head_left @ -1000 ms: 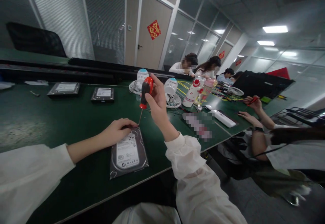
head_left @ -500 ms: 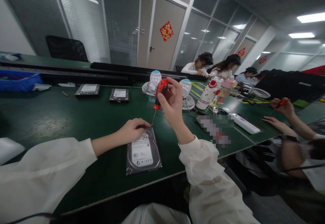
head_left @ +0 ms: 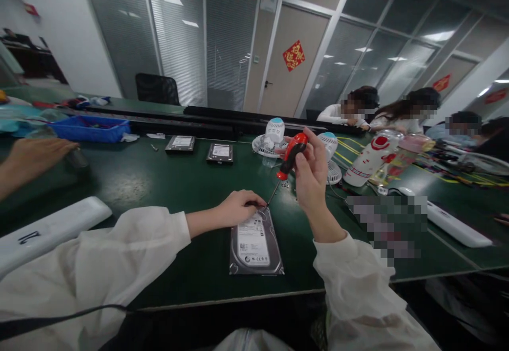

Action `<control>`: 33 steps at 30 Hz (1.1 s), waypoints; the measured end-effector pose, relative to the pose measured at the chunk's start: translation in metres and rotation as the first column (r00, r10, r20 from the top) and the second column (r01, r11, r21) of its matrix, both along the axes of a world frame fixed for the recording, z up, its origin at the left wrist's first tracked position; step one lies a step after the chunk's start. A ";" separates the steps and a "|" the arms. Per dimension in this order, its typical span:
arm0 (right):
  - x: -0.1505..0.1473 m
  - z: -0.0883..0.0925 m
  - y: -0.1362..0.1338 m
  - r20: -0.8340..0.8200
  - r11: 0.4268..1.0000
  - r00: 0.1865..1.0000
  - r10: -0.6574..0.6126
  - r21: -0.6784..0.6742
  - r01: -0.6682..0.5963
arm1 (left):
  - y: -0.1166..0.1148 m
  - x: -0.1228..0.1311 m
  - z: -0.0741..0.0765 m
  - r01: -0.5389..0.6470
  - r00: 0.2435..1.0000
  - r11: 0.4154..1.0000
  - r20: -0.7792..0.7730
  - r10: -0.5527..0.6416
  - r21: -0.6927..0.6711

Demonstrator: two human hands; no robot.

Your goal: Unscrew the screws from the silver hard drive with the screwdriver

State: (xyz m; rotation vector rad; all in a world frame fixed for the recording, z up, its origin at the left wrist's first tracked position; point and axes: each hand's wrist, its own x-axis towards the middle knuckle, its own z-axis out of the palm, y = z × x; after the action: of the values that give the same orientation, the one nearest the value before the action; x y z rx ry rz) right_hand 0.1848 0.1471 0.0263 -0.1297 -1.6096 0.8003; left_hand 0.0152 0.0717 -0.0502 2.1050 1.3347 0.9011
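Head view: green tabletop (head_left: 178,181), glass partition (head_left: 230,43) and door (head_left: 284,94) behind. Hard drive (head_left: 254,245) flat near front edge; left hand (head_left: 238,208) on its far end, grip unclear. Right hand (head_left: 312,173) holds screwdriver (head_left: 293,156), tip at drive's far right corner.

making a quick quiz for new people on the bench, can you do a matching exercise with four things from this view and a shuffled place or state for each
1. screwdriver
2. near hard drive
3. blue bin
4. chair

A. partly under the left hand
B. black, beyond the green table
C. left of the two far hard drives
D. red and black, held in the right hand

Pairs: 1-D, 2-A, 3-C, 4-B
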 end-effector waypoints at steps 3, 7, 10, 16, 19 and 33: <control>0.001 0.001 0.000 -0.046 0.993 0.992 -0.113 0.033 0.115 | 0.000 -0.001 0.000 0.008 1.000 1.000 -0.006 -0.008 0.000; 0.002 0.000 0.000 -0.030 0.993 0.993 -0.118 0.018 0.118 | -0.001 -0.002 0.000 0.002 1.000 1.000 -0.017 -0.002 0.001; 0.002 0.001 -0.001 0.003 0.997 0.997 -0.077 -0.008 0.077 | 0.000 -0.002 -0.001 0.005 1.000 1.000 -0.016 -0.005 0.002; 0.004 0.005 -0.002 -0.066 0.966 0.970 -0.232 0.097 0.238 | 0.001 -0.001 -0.002 -0.008 1.000 1.000 -0.016 0.008 0.012; 0.005 0.003 0.000 -0.043 0.982 0.983 -0.177 0.060 0.180 | 0.002 0.000 -0.003 -0.009 1.000 1.000 -0.019 0.010 0.013; 0.004 0.001 0.001 -0.020 0.991 0.991 -0.136 0.018 0.136 | 0.001 -0.002 -0.002 0.008 1.000 1.000 -0.020 -0.008 0.006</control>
State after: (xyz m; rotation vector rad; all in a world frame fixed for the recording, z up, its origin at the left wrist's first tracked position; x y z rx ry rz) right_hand 0.1889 0.1479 0.0269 -0.2153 -1.5725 0.6794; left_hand 0.0133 0.0725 -0.0518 2.1274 1.3340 0.8839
